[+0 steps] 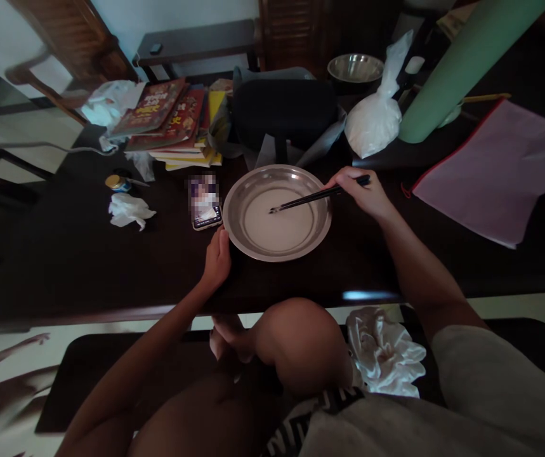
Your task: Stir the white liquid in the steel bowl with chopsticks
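Observation:
A shallow round stainless-steel basin (232,230) stands on the dark table, with pale whitish liquid or batter in its bottom. My right hand (360,190) grips a pair of black chopsticks (308,199) from the basin's right side. Their tips reach down over the pale contents near the middle. At the left rim, my left hand (217,257) holds the basin's edge, thumb up against the metal and the other fingers partly hidden. Just beyond that hand lies a phone (207,216) with its screen lit.
Behind the basin sit a black case (284,114), stacked books (167,120) and a tied bag of white powder (374,124). A green column-like roll (462,76) and a pink mesh pouch (486,178) are to the right. Crumpled tissue (130,211) and a small jar (118,183) lie left.

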`<state>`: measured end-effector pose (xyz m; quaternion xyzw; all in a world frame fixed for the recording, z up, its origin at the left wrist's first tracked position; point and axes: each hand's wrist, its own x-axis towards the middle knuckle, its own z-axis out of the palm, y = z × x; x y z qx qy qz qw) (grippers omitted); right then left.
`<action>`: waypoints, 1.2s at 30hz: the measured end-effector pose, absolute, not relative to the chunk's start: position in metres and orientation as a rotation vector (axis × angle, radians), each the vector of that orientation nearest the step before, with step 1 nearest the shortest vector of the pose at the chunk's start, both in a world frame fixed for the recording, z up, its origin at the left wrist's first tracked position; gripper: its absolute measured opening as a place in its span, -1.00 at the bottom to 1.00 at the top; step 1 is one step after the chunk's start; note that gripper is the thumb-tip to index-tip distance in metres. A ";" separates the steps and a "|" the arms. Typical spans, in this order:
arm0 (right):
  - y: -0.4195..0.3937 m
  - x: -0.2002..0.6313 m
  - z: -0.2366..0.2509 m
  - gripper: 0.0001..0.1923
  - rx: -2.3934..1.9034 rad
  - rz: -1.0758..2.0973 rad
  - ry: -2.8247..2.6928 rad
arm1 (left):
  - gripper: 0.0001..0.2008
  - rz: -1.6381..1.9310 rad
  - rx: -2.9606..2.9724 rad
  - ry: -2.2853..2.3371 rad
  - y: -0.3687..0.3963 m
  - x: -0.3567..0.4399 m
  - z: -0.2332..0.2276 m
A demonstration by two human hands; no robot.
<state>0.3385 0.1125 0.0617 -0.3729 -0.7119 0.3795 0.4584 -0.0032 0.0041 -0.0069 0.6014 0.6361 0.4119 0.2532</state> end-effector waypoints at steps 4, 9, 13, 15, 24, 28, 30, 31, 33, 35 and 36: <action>0.115 0.342 0.062 -0.53 -0.922 0.920 -1.623 | -0.35 1.124 1.633 1.731 0.004 -0.003 -0.007; 0.110 0.335 0.063 -0.56 -0.885 0.968 -1.807 | -0.36 1.130 1.642 1.736 0.005 -0.003 -0.006; 0.114 0.340 0.065 -0.56 -0.930 0.894 -1.712 | -0.35 1.133 1.658 1.724 0.006 -0.002 -0.004; 0.115 0.341 0.064 -0.54 -0.927 0.902 -1.630 | -0.35 1.135 1.665 1.723 0.006 -0.001 -0.003; 0.115 0.337 0.064 -0.53 -0.849 0.920 -1.819 | -0.37 1.159 1.721 1.730 0.010 0.000 -0.003; 0.118 0.340 0.064 -0.53 -0.846 0.946 -1.656 | -0.37 1.146 1.708 1.749 0.012 0.000 -0.003; 0.116 0.338 0.064 -0.54 -0.808 0.994 -1.714 | -0.38 1.133 1.697 1.765 0.013 0.000 -0.003; 0.115 0.336 0.064 -0.55 -0.789 1.007 -1.777 | -0.39 1.130 1.694 1.769 0.013 0.000 -0.003; 0.114 0.334 0.064 -0.56 -0.769 1.000 -1.881 | -0.40 1.131 1.687 1.775 0.013 -0.001 -0.004; 0.115 0.337 0.066 -0.57 -0.793 0.959 -1.871 | -0.40 1.129 1.680 1.777 0.014 -0.001 -0.004; 0.116 0.339 0.067 -0.56 -0.813 0.938 -1.822 | -0.41 1.121 1.679 1.778 0.014 -0.001 -0.003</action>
